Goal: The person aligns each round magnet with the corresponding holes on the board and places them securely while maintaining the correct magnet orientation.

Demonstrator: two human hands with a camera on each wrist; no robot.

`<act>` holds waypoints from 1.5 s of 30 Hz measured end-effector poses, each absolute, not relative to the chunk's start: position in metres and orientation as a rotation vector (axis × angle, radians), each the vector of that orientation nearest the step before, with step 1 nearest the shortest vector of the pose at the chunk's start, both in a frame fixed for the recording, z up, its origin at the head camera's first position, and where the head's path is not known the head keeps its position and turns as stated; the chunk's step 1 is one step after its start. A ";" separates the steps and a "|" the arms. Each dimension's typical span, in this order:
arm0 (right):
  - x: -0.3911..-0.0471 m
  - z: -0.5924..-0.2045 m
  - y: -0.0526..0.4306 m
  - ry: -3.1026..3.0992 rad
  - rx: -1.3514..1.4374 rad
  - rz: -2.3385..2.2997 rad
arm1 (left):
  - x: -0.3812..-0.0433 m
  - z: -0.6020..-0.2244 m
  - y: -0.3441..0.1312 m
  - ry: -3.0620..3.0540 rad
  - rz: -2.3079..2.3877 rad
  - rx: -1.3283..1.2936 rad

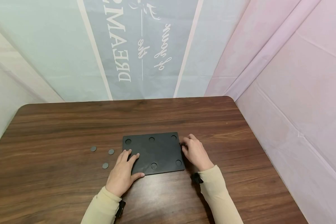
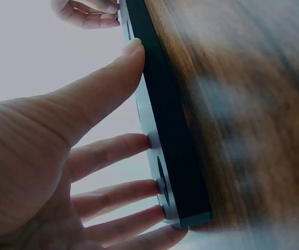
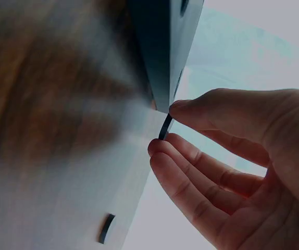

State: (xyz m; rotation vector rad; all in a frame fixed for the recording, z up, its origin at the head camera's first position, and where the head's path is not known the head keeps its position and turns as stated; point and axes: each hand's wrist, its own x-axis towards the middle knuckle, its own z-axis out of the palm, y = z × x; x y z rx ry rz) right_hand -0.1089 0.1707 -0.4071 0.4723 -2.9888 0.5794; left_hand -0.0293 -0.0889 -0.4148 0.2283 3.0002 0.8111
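Observation:
A black rectangular board with round recesses lies on the wooden table. My left hand rests on its near left corner, fingers spread and fairly straight, thumb at the front edge; that corner is partly hidden. At the board's right edge, my right hand pinches a thin dark disc between thumb and fingertips, clearest in the right wrist view. Left of the board lie three grey discs: a far one, one nearest the board and a near one.
The brown wooden table reaches back to a printed fabric backdrop. A pale fabric wall stands on the right. In the right wrist view another dark disc lies on the tabletop.

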 end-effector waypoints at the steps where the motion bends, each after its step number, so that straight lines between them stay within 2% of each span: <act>1: -0.109 -0.407 0.169 -2.986 0.480 0.586 | -0.029 -0.415 -0.089 3.001 0.809 0.228; 22: -0.119 -0.396 0.132 -3.000 0.602 0.645 | -0.030 -0.414 -0.089 2.998 0.816 0.233; 45: -0.126 -0.395 0.113 -2.954 0.720 0.639 | -0.028 -0.415 -0.089 3.010 0.797 0.249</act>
